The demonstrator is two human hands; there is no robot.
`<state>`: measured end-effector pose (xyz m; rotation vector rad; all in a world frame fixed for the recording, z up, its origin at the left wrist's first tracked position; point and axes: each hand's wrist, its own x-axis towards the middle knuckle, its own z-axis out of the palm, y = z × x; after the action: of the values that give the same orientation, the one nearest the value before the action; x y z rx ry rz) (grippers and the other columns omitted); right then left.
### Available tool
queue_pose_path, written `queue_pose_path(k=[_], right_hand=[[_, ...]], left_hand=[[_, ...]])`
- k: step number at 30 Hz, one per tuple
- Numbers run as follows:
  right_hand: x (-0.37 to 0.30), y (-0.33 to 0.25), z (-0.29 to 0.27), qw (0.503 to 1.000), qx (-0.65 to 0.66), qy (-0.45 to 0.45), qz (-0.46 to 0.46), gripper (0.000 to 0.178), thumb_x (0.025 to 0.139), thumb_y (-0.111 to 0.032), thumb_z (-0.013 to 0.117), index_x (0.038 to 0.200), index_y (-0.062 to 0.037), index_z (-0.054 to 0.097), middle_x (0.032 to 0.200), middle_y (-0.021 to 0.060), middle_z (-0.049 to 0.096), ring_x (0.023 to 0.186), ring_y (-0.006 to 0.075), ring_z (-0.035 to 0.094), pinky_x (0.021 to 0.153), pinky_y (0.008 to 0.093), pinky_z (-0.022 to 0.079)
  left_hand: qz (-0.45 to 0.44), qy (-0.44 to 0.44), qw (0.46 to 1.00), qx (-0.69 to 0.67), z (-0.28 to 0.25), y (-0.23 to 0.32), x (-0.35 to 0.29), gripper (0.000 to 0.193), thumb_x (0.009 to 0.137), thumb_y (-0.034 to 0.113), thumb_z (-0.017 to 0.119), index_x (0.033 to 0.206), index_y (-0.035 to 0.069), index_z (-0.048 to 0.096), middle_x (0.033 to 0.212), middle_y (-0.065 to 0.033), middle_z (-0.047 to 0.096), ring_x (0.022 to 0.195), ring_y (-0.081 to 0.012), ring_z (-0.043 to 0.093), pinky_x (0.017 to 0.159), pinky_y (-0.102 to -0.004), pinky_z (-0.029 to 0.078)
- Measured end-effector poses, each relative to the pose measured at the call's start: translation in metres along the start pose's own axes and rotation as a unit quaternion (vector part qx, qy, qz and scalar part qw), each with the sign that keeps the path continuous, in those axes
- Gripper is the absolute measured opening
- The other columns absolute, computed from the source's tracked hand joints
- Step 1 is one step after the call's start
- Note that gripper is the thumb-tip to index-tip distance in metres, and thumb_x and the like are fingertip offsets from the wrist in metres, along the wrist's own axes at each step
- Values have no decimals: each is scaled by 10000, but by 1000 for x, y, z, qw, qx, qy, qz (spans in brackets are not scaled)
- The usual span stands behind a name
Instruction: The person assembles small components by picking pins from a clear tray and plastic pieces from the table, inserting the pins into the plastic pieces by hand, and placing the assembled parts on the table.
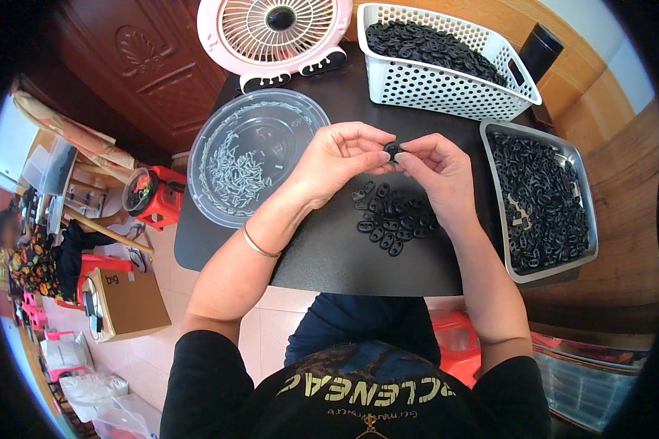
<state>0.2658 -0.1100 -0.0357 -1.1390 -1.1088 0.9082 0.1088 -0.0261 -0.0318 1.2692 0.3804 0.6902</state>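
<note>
Above the middle of the dark table (pixel 322 256), my left hand (pixel 344 157) and my right hand (pixel 438 167) meet fingertip to fingertip. Between them they pinch one small black oval plastic piece (pixel 392 150), mostly covered by the fingers. Just below my hands lies a loose pile of similar black two-holed pieces (pixel 394 217). Beside my left forearm is a round clear plastic tub (pixel 205 186) with many small silvery screws (pixel 234 172) in it. To the right of my right hand stands a metal tray (pixel 592 234) full of black pieces (pixel 538 197), with a few beige ones among them.
A white perforated basket (pixel 447 96) heaped with black pieces stands at the back, near a black cylinder (pixel 542 51). A pink fan (pixel 211 33) is at the far left. Off the table are a red stool (pixel 165 201), a cardboard box (pixel 135 304) and a seated person (pixel 40 252).
</note>
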Motion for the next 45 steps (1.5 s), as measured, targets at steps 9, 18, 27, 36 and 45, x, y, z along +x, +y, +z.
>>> queue_pose_path(k=[9,18,27,36,45], right_hand=[[0,1,0,999,31,-2,-6,112,769,1,615,872,-8,571,798,70,627,723,105,604,649,208,477],[-1,-2,-1,1000,23,-4,6,93,768,-5,620,846,-8,569,777,73,625,703,105,606,632,206,481],[-4,-7,2,998,38,-2,41,87,771,-14,619,839,-13,565,765,64,618,682,96,598,624,200,479],[-3,1,7,994,111,16,10,87,784,-11,606,851,-4,552,775,79,616,705,118,606,652,222,496],[-4,6,11,987,159,18,-1,71,795,-3,590,848,-8,543,786,88,616,711,127,612,653,223,501]], left_hand=[[8,-3,1000,6,-1,0,0,219,772,-27,592,991,-33,578,828,-101,632,748,-147,627,685,-228,511],[5,0,1000,29,0,1,-2,227,769,-27,594,995,-36,584,820,-99,636,737,-135,624,684,-217,506],[-13,0,1000,11,1,-1,-1,238,779,-26,578,1016,-42,582,827,-97,637,702,-110,607,663,-205,494],[-17,18,995,-93,6,-6,-1,236,794,-5,578,1030,-25,581,834,-73,620,737,-97,576,670,-199,477],[0,28,993,-115,4,-10,0,169,796,-3,578,965,-11,587,805,-69,608,722,-108,573,664,-213,479]])
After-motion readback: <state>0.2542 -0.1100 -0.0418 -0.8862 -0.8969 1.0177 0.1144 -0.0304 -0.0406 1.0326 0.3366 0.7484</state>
